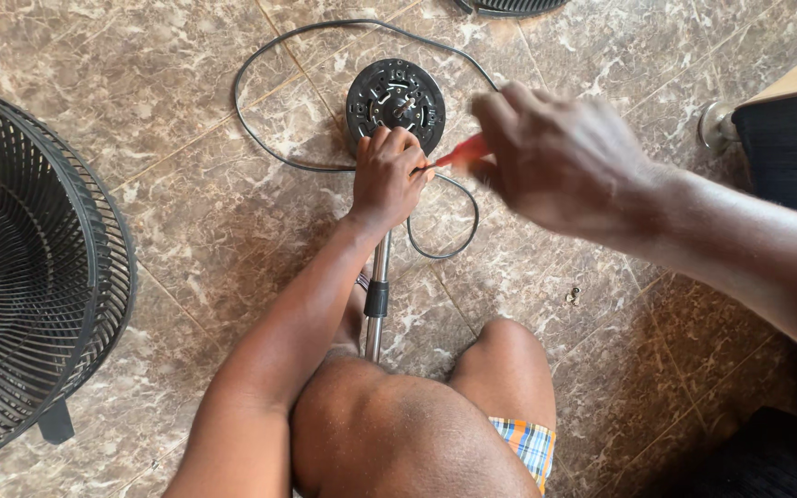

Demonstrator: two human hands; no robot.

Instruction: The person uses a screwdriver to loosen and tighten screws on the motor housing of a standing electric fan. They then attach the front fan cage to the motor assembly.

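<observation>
Left hand point(387, 180) clamped around the metal pole point(378, 304), fingers just below the round black base point(395, 101). Right hand point(555, 161) fingers closed on a red-handled screwdriver point(461, 155), tip hidden behind left fingers. Judgement: keep pole steady, driver square to screw. Loose screw point(572, 295) lies apart.

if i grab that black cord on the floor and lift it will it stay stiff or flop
The black cord would probably flop: it lies in loose loops on the tiled floor. It looks thin, so likely light, though one end seems to run to the round black base by the left hand, which may tug back.
</observation>
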